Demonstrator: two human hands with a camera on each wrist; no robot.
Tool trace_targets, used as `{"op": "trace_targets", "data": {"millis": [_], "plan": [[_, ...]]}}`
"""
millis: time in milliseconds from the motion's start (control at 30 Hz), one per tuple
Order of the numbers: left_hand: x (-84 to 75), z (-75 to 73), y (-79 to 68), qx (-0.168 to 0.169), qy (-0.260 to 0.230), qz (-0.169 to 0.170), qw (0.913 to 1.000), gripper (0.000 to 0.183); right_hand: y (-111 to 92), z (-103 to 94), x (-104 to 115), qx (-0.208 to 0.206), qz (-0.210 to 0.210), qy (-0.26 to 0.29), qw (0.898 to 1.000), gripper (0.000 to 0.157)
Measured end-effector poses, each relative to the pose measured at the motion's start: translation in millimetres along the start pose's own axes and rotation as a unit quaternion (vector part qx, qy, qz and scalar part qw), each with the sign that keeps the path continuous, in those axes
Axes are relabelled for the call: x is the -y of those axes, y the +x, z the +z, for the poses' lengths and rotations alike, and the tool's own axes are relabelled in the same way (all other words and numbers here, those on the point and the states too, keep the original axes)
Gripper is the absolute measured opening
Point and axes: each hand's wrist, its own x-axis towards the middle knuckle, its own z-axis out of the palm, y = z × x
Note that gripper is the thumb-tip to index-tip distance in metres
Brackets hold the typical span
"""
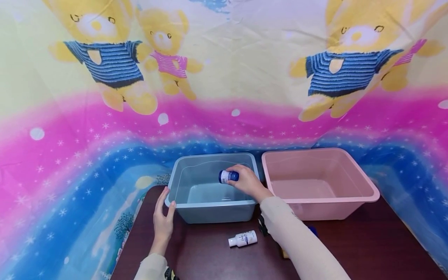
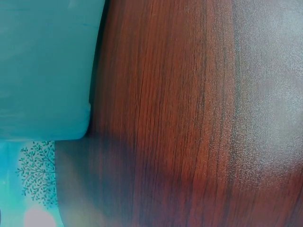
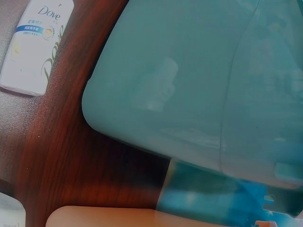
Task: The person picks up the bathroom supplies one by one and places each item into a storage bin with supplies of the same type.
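Observation:
My right hand [image 1: 246, 181] grips a small dark blue bottle [image 1: 228, 177] with a white label, held tilted on its side over the inside of the blue-grey basin [image 1: 220, 213]. At that basin's front left corner, my left hand [image 1: 164, 219] touches the rim with its fingers extended and thumb spread. A white Dove bottle [image 1: 242, 238] lies on its side on the table in front of the basin; its label shows in the right wrist view [image 3: 40, 45]. Neither hand appears in the wrist views.
To the right stands a pink basin [image 1: 322, 210]. The dark wooden table [image 1: 206, 256] carries both basins. Partly hidden by the right sleeve are a dark blue item [image 1: 313, 230] and a yellowish item [image 1: 284, 253]. A curtain with printed bears [image 1: 224, 77] hangs behind.

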Motion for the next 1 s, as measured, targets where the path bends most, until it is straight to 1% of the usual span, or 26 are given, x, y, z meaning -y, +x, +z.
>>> {"op": "trace_targets", "data": {"millis": [133,233,333,467,567,633,667,733,833,900,967,1000], "plan": [[-5.9,0.8,-0.2,-0.001,-0.006,-0.002,1.0000,0.051,-0.5,-0.9,0.6,0.000,-0.002,0.001,1.000,0.041],[-7.4,1.0,-0.3,-0.002,-0.011,-0.002,0.9999,0.051,-0.3,-1.2,0.5,0.000,-0.008,-0.001,1.000,0.040],[-4.5,1.0,-0.4,-0.004,-0.007,-0.002,1.0000,0.051,0.0,-1.2,-0.4,0.001,-0.013,0.000,1.000,0.037],[1.1,0.2,-0.9,0.000,-0.002,-0.002,1.0000,0.050,0.0,-2.2,-2.0,-0.015,-0.005,0.021,1.000,0.031],[2.4,-0.4,-1.1,0.002,-0.005,0.002,1.0000,0.050,0.0,-2.8,-3.3,-0.026,-0.001,0.033,0.999,0.030],[1.8,-0.4,-1.2,0.001,-0.010,0.006,0.9999,0.050,0.1,-2.8,-4.2,-0.027,-0.004,0.034,0.999,0.030],[0.8,-0.4,-1.1,0.001,-0.013,0.004,0.9999,0.050,0.1,-2.7,-4.4,-0.027,-0.005,0.035,0.999,0.030],[-12.0,-1.5,-2.4,0.004,-0.017,0.001,0.9998,0.050,-0.2,-3.0,-4.3,-0.028,-0.008,0.036,0.999,0.030],[-12.3,-0.9,-2.8,0.003,-0.017,-0.001,0.9999,0.050,-1.0,-3.8,-3.4,-0.029,-0.010,0.038,0.999,0.029],[-11.5,-0.8,-3.0,0.004,-0.013,-0.003,0.9999,0.050,-1.8,-4.6,-2.6,-0.028,-0.012,0.040,0.999,0.028],[0.3,0.6,-1.8,0.001,-0.011,-0.002,0.9999,0.050,-2.7,-5.2,-2.2,-0.027,-0.013,0.043,0.999,0.028],[0.1,0.6,-1.5,0.001,-0.012,-0.004,0.9999,0.050,-3.2,-5.5,-1.8,-0.028,-0.014,0.045,0.998,0.028]]}}
